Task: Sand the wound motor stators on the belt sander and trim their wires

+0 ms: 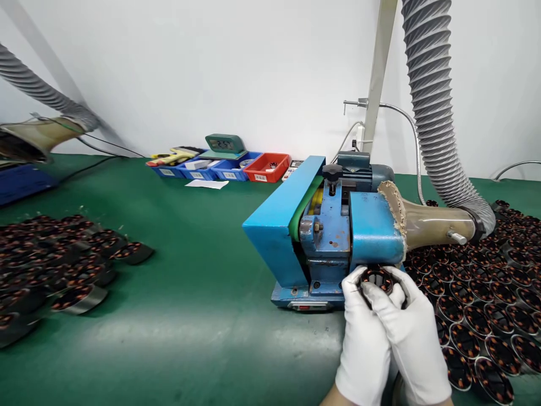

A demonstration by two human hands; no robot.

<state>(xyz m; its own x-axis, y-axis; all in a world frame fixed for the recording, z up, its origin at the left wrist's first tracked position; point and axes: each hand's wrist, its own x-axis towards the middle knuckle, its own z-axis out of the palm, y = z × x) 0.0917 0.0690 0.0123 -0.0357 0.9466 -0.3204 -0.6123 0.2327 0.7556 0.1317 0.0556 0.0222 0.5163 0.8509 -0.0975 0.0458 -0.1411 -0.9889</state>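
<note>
Both of my hands wear white gloves and are closed around one round motor stator (378,277), a dark ring with copper windings showing inside. My left hand (364,338) grips its left side, and my right hand (414,330) wraps round the right with a thumb across the near edge. The stator is right up against the front of a blue belt grinder (372,225); whether it touches the belt is hidden. A green belt (302,211) shows at the machine's left part.
Many stators (477,316) stand packed to the right, more (80,298) at far left. A tan suction hood (435,225) on a grey hose (439,101) adjoins the grinder. Behind are blue bins (230,172), a red bin (267,167) and a digital clock (225,143).
</note>
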